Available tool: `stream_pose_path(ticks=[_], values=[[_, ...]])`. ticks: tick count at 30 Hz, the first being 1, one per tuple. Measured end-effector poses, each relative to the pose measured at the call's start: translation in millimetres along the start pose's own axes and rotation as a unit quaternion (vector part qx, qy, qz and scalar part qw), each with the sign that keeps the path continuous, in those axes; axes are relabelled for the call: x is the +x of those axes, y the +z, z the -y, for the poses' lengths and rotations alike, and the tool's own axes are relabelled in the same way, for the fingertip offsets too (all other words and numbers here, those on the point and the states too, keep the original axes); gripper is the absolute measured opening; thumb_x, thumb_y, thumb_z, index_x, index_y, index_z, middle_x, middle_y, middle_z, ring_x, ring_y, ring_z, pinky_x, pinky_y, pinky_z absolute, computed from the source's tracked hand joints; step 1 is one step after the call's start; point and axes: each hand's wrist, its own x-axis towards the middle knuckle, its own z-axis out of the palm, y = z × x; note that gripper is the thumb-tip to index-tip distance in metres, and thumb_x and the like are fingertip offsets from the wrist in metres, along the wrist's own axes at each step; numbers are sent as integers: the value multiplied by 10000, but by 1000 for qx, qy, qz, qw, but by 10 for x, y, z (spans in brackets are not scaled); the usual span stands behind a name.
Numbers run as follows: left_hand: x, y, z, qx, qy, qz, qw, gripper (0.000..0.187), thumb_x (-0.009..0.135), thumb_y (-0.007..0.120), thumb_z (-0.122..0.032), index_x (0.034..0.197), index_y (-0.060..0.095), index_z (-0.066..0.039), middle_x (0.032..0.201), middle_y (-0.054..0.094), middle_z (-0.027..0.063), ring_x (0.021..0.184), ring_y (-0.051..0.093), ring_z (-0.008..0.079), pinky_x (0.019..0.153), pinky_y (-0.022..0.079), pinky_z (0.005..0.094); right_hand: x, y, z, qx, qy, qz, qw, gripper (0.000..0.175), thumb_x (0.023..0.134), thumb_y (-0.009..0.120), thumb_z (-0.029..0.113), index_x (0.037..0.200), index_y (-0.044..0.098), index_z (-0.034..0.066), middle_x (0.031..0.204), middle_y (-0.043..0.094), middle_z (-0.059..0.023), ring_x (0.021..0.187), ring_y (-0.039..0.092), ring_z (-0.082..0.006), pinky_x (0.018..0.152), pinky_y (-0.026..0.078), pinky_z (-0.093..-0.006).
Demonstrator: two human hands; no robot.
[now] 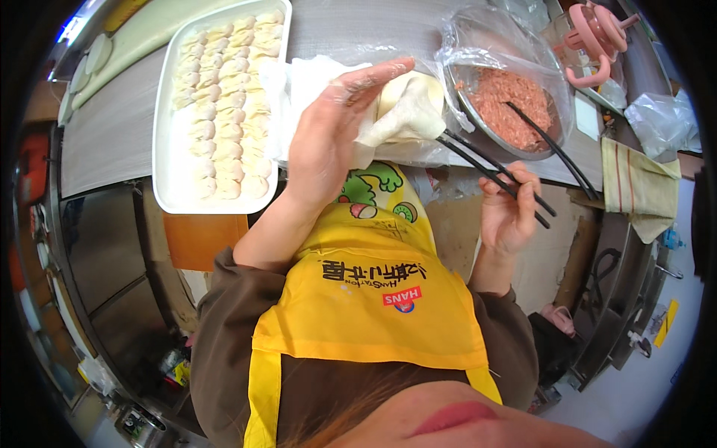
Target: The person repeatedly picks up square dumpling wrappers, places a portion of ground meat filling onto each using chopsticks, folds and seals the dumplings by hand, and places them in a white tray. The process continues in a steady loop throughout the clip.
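Observation:
My left hand (327, 131) has its fingers stretched out, with a thin pale dough wrapper (411, 115) lying against its palm side. The wrapper is bunched and folded, and whatever is inside it is hidden. My right hand (512, 204) grips a pair of black chopsticks (493, 176), whose tips meet the wrapper's right edge. Beneath the wrapper, a stack of more wrappers (395, 89) shows in part on clear plastic. At the right, a metal bowl (468, 106) lined with plastic film holds pink minced meat (512, 106). Another black chopstick pair (552, 145) leans in the meat.
A white tray (158, 168) at the left carries rows of folded dumplings (229, 106). White cloth or paper (313, 73) lies beside it. A pink-lidded cup (599, 36) stands far right, above a striped towel (638, 179) hanging over the counter edge. Clear plastic bags (664, 120) lie nearby.

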Motion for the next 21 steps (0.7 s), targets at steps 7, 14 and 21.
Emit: stream_pose_path(ticks=[7,14,21], values=[[71,52,225,-315,-73,78,943,630,822,510,-525,1217,425,-42,1050,491,108,1119,431,258,1036,281,449,13,121,-218,114,76,-27,990,208,924,441,179,977,526,-3,891,499,-96,759,606,-231,785,510,-392],[36,99,269,-134,-35,61,989,345,821,627,-329,1009,475,-84,883,469,34,928,490,185,940,360,385,-55,143,-304,159,109,-53,980,212,926,440,194,970,532,8,909,514,-89,776,602,-221,802,495,-410],[82,82,87,55,79,-87,992,188,919,513,-205,886,494,-21,756,558,58,692,518,112,683,421,250,-108,-11,-343,145,124,-32,981,204,918,447,181,1005,550,29,919,527,-76,848,613,-225,820,490,-418]])
